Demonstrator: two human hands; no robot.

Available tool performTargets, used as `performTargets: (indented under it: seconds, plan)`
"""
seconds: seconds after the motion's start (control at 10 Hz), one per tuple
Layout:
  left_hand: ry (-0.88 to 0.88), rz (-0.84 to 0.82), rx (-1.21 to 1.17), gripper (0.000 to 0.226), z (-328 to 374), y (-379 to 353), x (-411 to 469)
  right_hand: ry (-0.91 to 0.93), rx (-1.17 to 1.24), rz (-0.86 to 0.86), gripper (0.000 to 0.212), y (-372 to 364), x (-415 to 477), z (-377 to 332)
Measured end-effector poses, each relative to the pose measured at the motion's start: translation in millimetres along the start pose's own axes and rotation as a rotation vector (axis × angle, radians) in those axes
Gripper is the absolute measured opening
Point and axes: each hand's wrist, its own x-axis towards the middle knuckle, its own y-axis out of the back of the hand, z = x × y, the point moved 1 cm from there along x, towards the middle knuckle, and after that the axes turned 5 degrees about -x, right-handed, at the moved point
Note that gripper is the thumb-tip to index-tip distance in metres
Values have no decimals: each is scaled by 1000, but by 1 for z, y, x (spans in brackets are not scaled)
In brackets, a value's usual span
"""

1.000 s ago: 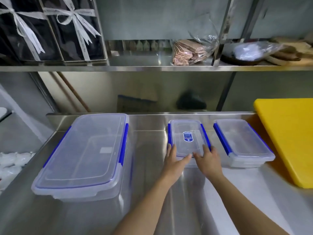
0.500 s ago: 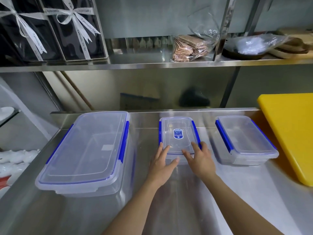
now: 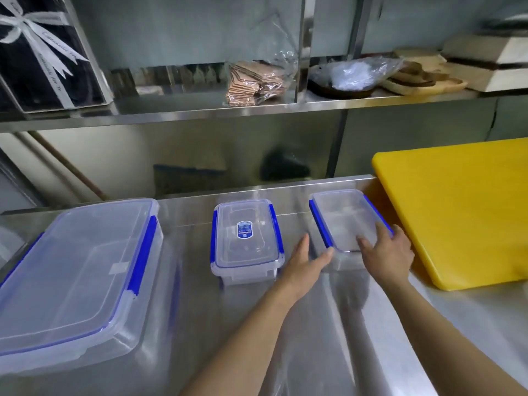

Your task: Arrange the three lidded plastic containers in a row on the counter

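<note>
Three clear lidded containers with blue clips stand on the steel counter (image 3: 328,324). The large container (image 3: 77,270) is at the left. A small container (image 3: 246,238) with a blue label sits in the middle, untouched. The right container (image 3: 344,221) lies slightly skewed beside the yellow board. My left hand (image 3: 304,262) has its thumb against that container's near left corner, fingers spread. My right hand (image 3: 385,252) rests on its near right corner, fingers over the lid. Both hands frame the right container.
A thick yellow cutting board (image 3: 460,210) lies at the right, close to the right container. A steel shelf (image 3: 228,110) above holds black gift boxes (image 3: 43,52) with white ribbons, a bag of brown items (image 3: 254,81) and wooden boards (image 3: 428,78).
Both hands left the middle container and moved right onto the right container. The middle container now sits further left, more evenly spaced from the others.
</note>
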Motion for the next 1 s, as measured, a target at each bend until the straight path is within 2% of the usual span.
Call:
performTargets:
  seconds: [0.1, 0.2, 0.3, 0.4, 0.5, 0.6, 0.7, 0.8, 0.9, 1.0]
  plan:
    - [22, -83, -12, 82, 1, -25, 13, -1, -2, -165, 63, -6, 11, 24]
    - [73, -102, 10, 84, 1, -41, 21, 117, -14, -219, 84, -19, 17, 37]
    - [101, -92, 13, 89, 2, -50, 25, 114, 42, -246, 75, -17, 22, 41]
    - [93, -84, 30, 93, 4, -54, 27, 162, -2, -280, 62, -14, 25, 45]
    - [84, -52, 80, 87, 4, -51, 28, 116, -30, -292, 65, -8, 24, 42]
    - [-29, 17, 176, 77, 11, -35, 18, 57, -21, -212, 66, 0, 22, 38]
    - [-134, 134, 240, 76, 30, -5, -4, 113, 40, -82, 54, 23, 23, 26]
    - [-255, 287, 327, 72, 52, 34, -32, 215, 220, -71, 41, 58, 22, 3]
    - [-377, 468, 362, 66, 76, 75, -67, 347, 340, -99, 37, 105, 5, -28]
    - [-488, 728, 494, 63, 96, 111, -104, 518, 526, -37, 33, 163, -25, -55]
